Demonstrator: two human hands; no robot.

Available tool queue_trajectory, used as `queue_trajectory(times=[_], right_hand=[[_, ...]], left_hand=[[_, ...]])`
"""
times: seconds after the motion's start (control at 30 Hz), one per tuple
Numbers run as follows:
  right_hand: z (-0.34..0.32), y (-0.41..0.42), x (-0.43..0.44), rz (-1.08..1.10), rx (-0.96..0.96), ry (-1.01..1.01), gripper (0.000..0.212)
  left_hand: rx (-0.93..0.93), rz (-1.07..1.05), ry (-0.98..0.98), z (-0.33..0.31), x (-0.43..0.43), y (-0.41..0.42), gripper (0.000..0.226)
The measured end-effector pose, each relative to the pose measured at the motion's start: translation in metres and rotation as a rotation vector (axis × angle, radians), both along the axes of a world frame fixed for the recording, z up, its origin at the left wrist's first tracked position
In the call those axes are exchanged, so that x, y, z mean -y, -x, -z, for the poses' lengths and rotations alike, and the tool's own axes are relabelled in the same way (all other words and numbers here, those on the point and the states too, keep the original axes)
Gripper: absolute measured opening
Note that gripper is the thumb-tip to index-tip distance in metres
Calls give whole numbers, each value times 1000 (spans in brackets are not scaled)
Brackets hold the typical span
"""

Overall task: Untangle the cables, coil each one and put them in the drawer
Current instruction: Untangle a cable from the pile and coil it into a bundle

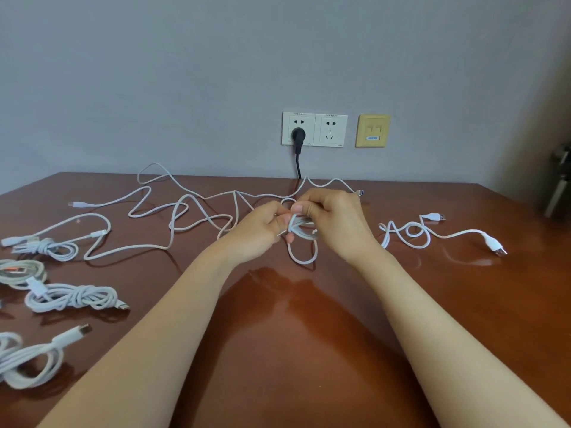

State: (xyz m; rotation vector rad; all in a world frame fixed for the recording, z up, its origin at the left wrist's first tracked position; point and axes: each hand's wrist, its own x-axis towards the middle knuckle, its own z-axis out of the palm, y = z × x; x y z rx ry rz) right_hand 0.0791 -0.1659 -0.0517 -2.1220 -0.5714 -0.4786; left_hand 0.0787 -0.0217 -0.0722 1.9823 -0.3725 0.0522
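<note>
A small bundle of white cable loops [301,230] sits between both hands above the middle of the brown table [278,335]. My left hand [258,230] grips its left side, and my right hand [335,220] pinches its top, with one loop hanging below. The rest of that long white cable [173,211] trails loose and wavy to the left and back. A short white USB cable [432,234] lies uncoiled on the right. Several coiled white cables [71,298] lie along the left edge. No drawer is in view.
Wall sockets [315,129] behind the table hold a black plug [298,135] whose cord drops behind the back edge. A yellow network plate [373,131] is beside them. A dark metal object [559,186] stands at the far right.
</note>
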Motion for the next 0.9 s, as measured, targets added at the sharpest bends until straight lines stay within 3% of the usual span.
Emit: queue_trajectory(times=[0.33, 0.5, 0.63, 0.77, 0.9], right_hand=[[-4, -3, 1, 114, -134, -146, 9], [-5, -4, 12, 129, -276, -130, 18], [-10, -2, 23, -5, -603, -318, 22], [-8, 0, 29, -114, -868, -440, 11], [-2, -3, 19, -137, -756, -544, 13]], left_hand=[[-72, 34, 139, -3, 0, 5, 18], [-73, 109, -3, -5, 0, 10, 18], [16, 101, -159, -8, 5, 14, 17], [-64, 213, 41, -13, 10, 18, 12], [-130, 183, 325, -12, 7, 15, 17]])
